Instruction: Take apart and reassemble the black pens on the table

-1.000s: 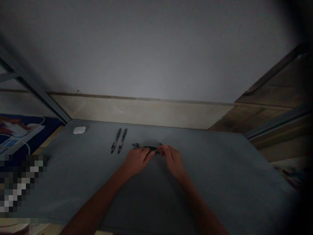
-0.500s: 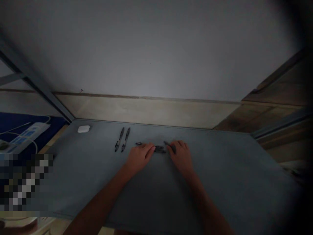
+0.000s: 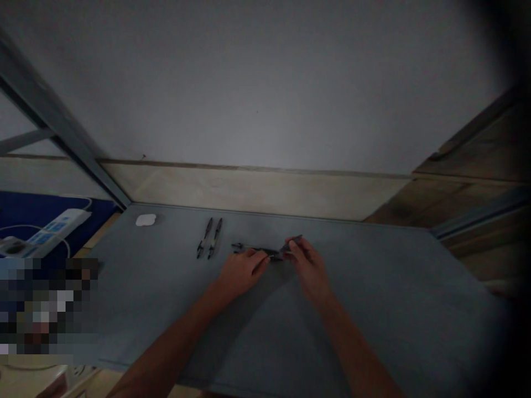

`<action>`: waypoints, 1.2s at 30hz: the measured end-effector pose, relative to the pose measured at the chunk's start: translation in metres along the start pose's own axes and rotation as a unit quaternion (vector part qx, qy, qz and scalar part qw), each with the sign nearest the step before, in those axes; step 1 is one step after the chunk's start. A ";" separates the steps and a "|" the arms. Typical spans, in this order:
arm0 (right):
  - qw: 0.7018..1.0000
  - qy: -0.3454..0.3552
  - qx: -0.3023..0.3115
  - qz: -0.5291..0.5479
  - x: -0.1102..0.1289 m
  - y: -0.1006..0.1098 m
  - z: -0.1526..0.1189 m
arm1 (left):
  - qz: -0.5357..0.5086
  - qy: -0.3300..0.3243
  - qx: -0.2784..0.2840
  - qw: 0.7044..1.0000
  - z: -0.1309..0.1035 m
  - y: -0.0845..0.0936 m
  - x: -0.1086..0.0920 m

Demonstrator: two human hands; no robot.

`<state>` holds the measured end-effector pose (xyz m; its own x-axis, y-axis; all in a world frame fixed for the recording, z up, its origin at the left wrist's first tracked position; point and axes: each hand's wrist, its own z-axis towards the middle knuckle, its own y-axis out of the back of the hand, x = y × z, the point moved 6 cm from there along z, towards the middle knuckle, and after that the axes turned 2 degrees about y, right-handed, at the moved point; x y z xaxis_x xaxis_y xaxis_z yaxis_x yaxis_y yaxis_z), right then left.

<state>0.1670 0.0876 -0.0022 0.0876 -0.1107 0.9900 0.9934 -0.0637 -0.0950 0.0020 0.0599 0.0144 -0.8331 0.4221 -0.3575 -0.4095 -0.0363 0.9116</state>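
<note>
My left hand (image 3: 244,271) is closed over a pen, most of it hidden under the fingers. A thin pale tip sticks out past the thumb toward the right. In the pinched fingers of my right hand (image 3: 309,265) is a short dark pen piece (image 3: 293,241), tilted up to the right, close to that tip. Behind and between the hands, dark pens (image 3: 265,250) lie crosswise on the grey table (image 3: 265,331), partly covered. Farther left, two black clip pens, a left one (image 3: 204,239) and a right one (image 3: 214,239), lie side by side.
A white rounded case (image 3: 146,220) sits at the table's back left corner. Beyond the left edge are a blue surface (image 3: 99,215), a white and blue packet (image 3: 58,229) and cables. A wall (image 3: 265,190) runs along the back, with metal posts (image 3: 83,166) at the sides.
My right hand has turned and lifted the short dark piece, which now points up to the right. A thin tip shows at my left fingers. The view has shifted slightly.
</note>
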 end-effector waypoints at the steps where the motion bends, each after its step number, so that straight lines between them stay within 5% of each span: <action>1: 0.999 -0.014 0.019 0.037 -0.001 -0.005 -0.002 | 0.000 0.001 -0.001 1.000 0.000 0.000 0.000; 8: 0.988 -0.068 0.083 0.109 -0.002 -0.023 -0.012 | -0.001 0.004 -0.005 1.000 0.001 0.001 0.003; 36: 0.987 -0.079 0.099 0.103 -0.001 -0.023 -0.013 | -0.017 0.001 -0.007 1.000 -0.001 0.006 -0.001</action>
<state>0.1430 0.0760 -0.0022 0.2842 0.0562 0.9571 0.9467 0.1414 -0.2895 0.0003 0.0584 0.0206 -0.8189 0.4222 -0.3888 -0.4430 -0.0342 0.8959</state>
